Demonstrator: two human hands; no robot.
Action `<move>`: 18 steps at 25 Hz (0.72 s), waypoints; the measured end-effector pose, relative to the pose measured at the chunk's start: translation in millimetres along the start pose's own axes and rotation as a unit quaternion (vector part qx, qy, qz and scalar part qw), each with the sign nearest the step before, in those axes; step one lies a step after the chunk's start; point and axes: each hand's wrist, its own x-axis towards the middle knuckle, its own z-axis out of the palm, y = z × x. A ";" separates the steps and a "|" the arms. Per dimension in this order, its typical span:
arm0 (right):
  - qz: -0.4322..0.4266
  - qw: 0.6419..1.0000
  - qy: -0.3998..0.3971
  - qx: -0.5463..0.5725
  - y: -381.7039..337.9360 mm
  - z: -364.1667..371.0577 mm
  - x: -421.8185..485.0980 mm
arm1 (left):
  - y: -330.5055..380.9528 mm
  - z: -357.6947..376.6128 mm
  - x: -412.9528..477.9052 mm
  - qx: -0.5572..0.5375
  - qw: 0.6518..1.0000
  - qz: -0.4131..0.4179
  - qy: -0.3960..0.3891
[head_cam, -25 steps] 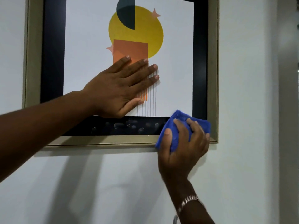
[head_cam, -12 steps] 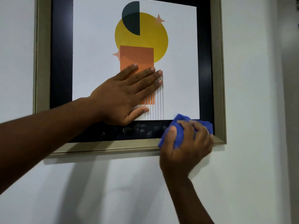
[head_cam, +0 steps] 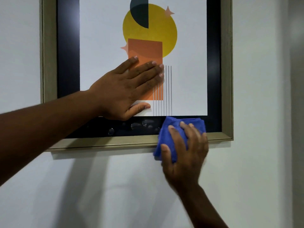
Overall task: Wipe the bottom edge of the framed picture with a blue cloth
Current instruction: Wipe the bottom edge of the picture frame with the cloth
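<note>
Right now I have my left hand [head_cam: 126,89] spread flat and empty on the glass to steady the framed picture [head_cam: 49,63] against the wall, while my right hand [head_cam: 184,152] clamps the folded blue cloth [head_cam: 166,137] over its bottom edge.

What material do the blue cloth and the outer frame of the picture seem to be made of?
Blue cloth: soft napped fabric, probably microfibre; it bunches into thick matte folds under the right hand.
Outer frame: pale beige with faint streaks and a satin sheen; perhaps wood or a wood-look moulding, which of the two cannot be told.
</note>
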 end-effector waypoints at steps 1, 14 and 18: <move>0.015 1.000 0.012 -0.001 6.0 0.5 4.0 | -2.3 -0.4 -4.8 0.002 1.000 -0.002 -0.001; 0.060 0.998 0.007 0.023 -50.3 13.0 4.3 | -19.9 -3.4 -26.9 -0.002 1.000 -0.011 -0.005; 0.162 0.985 0.060 0.023 -58.0 22.7 14.1 | -29.9 -1.3 -41.6 0.011 1.000 -0.015 -0.003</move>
